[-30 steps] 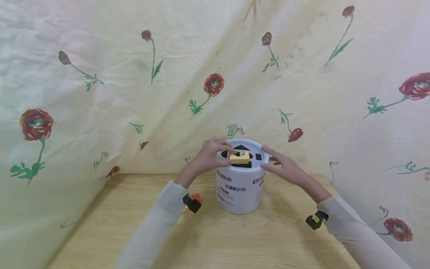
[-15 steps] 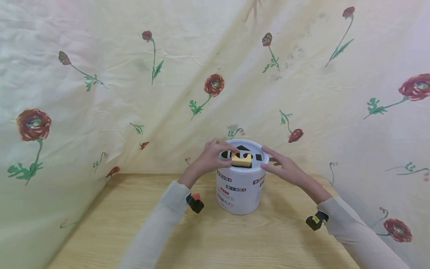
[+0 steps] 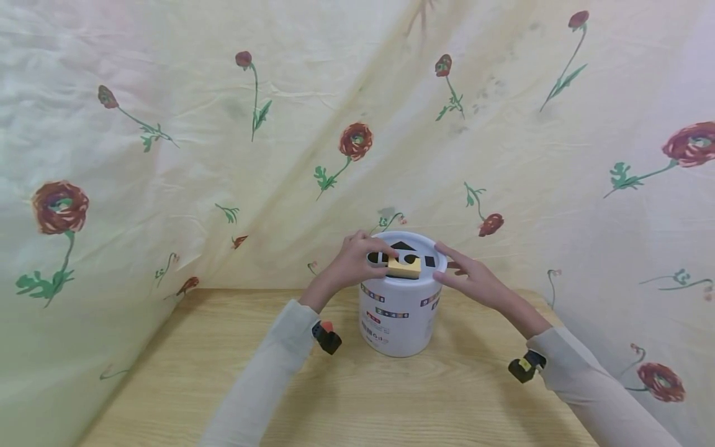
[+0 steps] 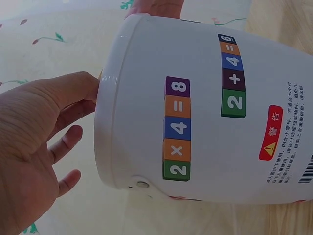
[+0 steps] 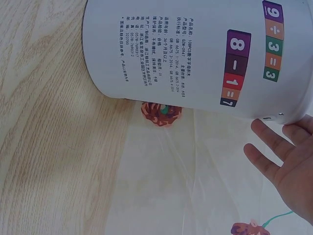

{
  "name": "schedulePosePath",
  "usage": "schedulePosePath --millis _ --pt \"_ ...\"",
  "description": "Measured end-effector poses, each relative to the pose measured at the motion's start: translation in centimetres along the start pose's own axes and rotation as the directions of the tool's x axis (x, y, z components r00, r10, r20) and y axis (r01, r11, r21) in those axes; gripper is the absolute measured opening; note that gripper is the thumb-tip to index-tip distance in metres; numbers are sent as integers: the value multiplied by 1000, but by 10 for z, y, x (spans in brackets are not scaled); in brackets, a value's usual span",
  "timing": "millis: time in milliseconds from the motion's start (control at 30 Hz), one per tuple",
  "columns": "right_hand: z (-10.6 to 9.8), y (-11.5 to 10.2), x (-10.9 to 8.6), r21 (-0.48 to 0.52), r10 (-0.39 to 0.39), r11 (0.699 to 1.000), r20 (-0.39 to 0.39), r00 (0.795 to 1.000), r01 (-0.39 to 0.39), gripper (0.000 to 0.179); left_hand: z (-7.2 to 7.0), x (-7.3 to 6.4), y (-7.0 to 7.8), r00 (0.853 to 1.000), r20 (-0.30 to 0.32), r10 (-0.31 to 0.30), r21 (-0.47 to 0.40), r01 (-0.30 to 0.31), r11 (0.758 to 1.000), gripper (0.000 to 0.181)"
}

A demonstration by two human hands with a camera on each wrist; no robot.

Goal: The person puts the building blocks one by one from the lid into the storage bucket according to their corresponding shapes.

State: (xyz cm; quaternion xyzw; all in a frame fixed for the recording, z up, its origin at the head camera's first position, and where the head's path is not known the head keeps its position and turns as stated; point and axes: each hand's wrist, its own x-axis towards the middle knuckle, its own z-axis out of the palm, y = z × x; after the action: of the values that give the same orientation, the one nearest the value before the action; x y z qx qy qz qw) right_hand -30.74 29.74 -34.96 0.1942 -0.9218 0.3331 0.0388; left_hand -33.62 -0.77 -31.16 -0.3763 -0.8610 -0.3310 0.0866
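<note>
A white bucket (image 3: 398,332) stands upright on the table, its lid (image 3: 420,241) cut with dark shaped openings. On top of the lid, near its front, my left hand (image 3: 350,261) pinches a yellow arch-shaped block (image 3: 404,269) between thumb and fingers. The block lies over an opening at the front; how far it enters cannot be told. From the left wrist view, the rim hides the block. My right hand (image 3: 475,280) touches the rim's right side with thumb and index finger extended. In the right wrist view, its other fingers (image 5: 273,139) are spread loosely beside the bucket.
A wooden table (image 3: 380,397) carries the bucket. Behind my left wrist camera (image 3: 327,338) a small orange-red piece (image 3: 327,326) shows, mostly hidden. Flower-printed cloth (image 3: 279,186) hangs behind the table and along both sides.
My left hand has shifted the yellow block slightly rightward and toward the front of the lid. The right hand and the bucket stay where they were.
</note>
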Motion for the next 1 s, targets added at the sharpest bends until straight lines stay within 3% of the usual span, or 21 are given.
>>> schedulePosePath --millis 633,1000 --pt "0 -1 1 4 -5 1000 -1 1000 5 74 -1 0 2 999 24 -31 27 30 999 29" --pt "0 0 1 18 -16 1000 -4 1000 16 73 -2 -2 0 998 36 -53 -21 54 998 32"
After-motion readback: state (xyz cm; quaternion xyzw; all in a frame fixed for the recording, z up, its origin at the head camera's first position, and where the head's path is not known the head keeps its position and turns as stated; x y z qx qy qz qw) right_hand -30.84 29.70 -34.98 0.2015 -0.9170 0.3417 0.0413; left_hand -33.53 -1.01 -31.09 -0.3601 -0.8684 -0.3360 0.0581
